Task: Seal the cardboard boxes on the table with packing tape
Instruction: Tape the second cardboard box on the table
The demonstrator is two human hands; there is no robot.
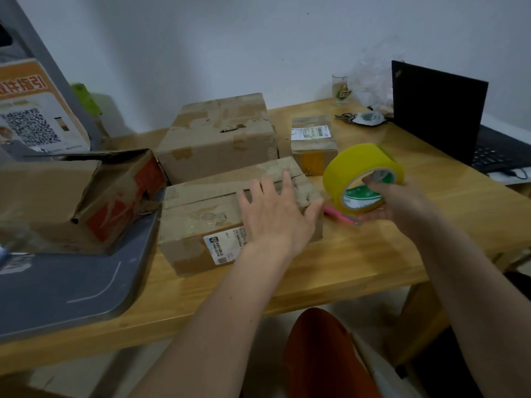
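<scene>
Left hand [275,214] lies flat, fingers spread and straight, on the top of the near cardboard box [207,222], toward its right end, with the thumb at the box's right edge. Right hand [393,201] holds the yellow roll of packing tape [359,170] just right of that box: fingers are curled through the roll's core and the palm is under its lower rim. Roll stands on edge, its open core with the green inner label facing the camera. Whether its rim touches the wooden table [373,259] cannot be told.

Near cardboard box sits at the middle of the table; its top flaps meet along a seam running left to right, and a white shipping label is stuck to its near side. Large box [218,136] stands directly behind it, touching or nearly so. Small box [314,142] with a white label on top stands to the right of the large box, far of the tape roll. Torn box with red printing [86,196] lies tilted at the left, partly on a grey tray [66,285].

Pink tool [340,215] lies on the table under the roll. Drinking glass [340,89], keys [359,117] and an open black laptop [442,116] occupy the far right.
</scene>
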